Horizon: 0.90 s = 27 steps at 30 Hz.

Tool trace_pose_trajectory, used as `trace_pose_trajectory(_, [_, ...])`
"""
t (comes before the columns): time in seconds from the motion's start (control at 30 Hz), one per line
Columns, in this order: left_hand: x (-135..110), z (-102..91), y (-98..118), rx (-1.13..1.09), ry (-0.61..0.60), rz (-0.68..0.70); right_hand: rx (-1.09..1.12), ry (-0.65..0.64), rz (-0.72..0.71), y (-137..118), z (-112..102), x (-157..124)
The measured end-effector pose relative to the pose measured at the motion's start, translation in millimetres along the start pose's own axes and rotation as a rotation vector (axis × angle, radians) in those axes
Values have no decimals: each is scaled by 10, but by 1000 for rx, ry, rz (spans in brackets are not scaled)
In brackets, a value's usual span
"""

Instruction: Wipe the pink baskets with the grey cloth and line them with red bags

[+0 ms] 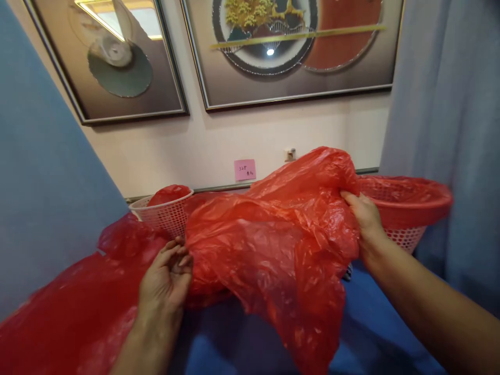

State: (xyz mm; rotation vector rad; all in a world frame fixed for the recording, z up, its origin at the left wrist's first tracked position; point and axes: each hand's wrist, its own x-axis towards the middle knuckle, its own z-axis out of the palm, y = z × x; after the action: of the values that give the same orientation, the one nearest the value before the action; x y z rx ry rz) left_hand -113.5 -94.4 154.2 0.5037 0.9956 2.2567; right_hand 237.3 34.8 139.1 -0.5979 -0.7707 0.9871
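A thin, crumpled red plastic bag stretches between my two hands, its lower part hanging down over the blue surface. My right hand is closed on the bag's right side, thumb on top. At the opposite edge, my left hand has its fingers curled in against the plastic, palm turned up. Exactly how much plastic lies in those left fingers is partly hidden. Behind the left hand stands a white perforated basket with red plastic inside. To the right of my right hand is another basket, lined with red plastic folded over its rim.
More red plastic spreads over the lower left. Blue curtains hang on both sides. A blue surface lies below. Framed pictures and a pink note are on the wall behind.
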Motion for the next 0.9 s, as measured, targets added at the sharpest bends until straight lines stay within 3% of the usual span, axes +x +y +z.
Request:
trace_pose_trajectory(0.1, [-167, -42, -156, 10, 44, 211, -23, 75, -85, 36, -107, -11])
trace_pose_trajectory(0.13, [-272, -42, -200, 41, 15, 315, -23, 86, -108, 29, -100, -36])
trace_pose_trajectory(0.17, [-394, -27, -234, 147, -56, 516, -18, 90, -122, 16, -73, -70])
trace_pose_trajectory(0.27, [-765, 124, -283, 653, -516, 1081, 8, 47, -103, -38, 87, -205])
trace_pose_trajectory(0.33, [-919, 297, -295, 909, -796, 1357, 2, 0, -84, -73, 200, -291])
trace_pose_trajectory(0.37, [-952, 384, -306, 1003, -900, 1429, -10, -31, -76, -88, 243, -319])
trace_pose_trajectory(0.43, [-939, 511, -344, 1112, -1099, 1448, -37, -75, -68, -114, 284, -322])
trace_pose_trajectory(0.5, [-871, 528, -390, 1059, -1190, 1418, -52, -62, -69, -135, 263, -240])
trace_pose_trajectory(0.67, [-740, 160, -355, 841, -1070, 1404, -67, -7, -13, -134, 90, 177])
trace_pose_trajectory(0.9, [-646, -492, -112, 903, -920, 1347, -115, 50, -49, 31, -21, 645])
